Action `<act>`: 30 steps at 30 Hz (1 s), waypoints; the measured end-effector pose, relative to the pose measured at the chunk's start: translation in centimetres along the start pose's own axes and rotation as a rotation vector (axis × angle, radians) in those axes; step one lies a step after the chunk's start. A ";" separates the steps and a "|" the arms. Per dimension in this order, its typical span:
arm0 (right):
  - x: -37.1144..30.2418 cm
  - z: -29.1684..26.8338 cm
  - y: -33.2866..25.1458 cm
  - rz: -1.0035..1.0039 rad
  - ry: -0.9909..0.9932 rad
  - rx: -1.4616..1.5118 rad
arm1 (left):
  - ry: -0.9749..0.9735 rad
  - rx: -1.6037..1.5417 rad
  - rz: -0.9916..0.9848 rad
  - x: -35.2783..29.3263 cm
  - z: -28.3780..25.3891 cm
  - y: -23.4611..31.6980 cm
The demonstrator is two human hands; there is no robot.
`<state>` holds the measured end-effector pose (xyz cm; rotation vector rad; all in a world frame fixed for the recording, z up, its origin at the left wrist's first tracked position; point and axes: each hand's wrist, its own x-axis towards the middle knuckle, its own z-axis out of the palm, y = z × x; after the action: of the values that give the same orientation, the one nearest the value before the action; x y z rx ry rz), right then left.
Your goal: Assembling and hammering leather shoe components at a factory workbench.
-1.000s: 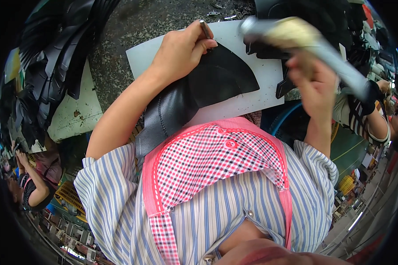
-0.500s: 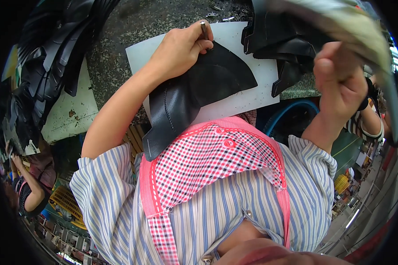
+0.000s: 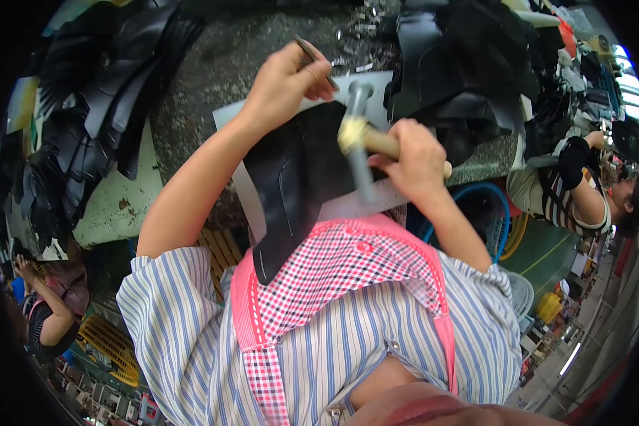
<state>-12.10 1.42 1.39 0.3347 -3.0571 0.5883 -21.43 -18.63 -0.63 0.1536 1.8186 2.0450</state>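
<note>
My left hand (image 3: 280, 89) pinches a slim metal punch (image 3: 303, 45), which slants just beyond the upper edge of a black leather piece (image 3: 287, 184). That piece has a stitched line along it, and its narrow end hangs over the table's front edge against my apron. Beneath the leather lies a white board (image 3: 380, 86). My right hand (image 3: 417, 163) grips the wooden handle of a hammer (image 3: 358, 106), held over the right part of the leather. Its grey metal head is blurred, with a yellowish wrapping where head and handle meet.
Black leather pieces (image 3: 96, 99) lie fanned out at the left, and more are heaped (image 3: 465, 71) at the right. Small metal bits (image 3: 362, 69) dot the stone tabletop (image 3: 199, 85). Below the table are a blue-rimmed basket (image 3: 504, 220) and a yellow crate (image 3: 110, 351). People work at both sides.
The hammer has swung down and left with my right hand, from the upper right to above the leather. My left hand has moved slightly left with the punch, which now tilts more.
</note>
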 end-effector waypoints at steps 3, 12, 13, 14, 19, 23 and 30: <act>0.3 1.0 -0.2 -0.076 0.004 0.073 | 0.200 0.167 0.502 6.3 -2.0 2.7; 3.4 -11.4 2.9 0.074 0.403 0.532 | 0.070 1.299 0.322 15.1 -9.0 3.6; 4.2 -12.5 5.2 0.097 0.445 0.289 | 0.050 1.316 0.348 14.6 -9.5 3.6; 4.9 -13.1 7.2 0.231 0.479 0.110 | 0.008 1.270 0.293 14.4 -9.1 4.2; 4.5 -12.7 11.4 0.137 0.738 -0.155 | 0.235 1.356 0.828 10.6 -7.1 5.4; 3.0 -12.5 8.5 0.088 0.687 0.233 | 0.246 1.409 0.805 9.0 -6.7 3.7; 1.4 -11.6 6.4 0.021 0.529 0.419 | 0.146 1.215 0.866 6.1 -6.2 6.0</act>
<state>-15.12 11.20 9.95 0.1185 -2.4220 1.1140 -30.43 -22.66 3.22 1.3095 3.1909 0.9448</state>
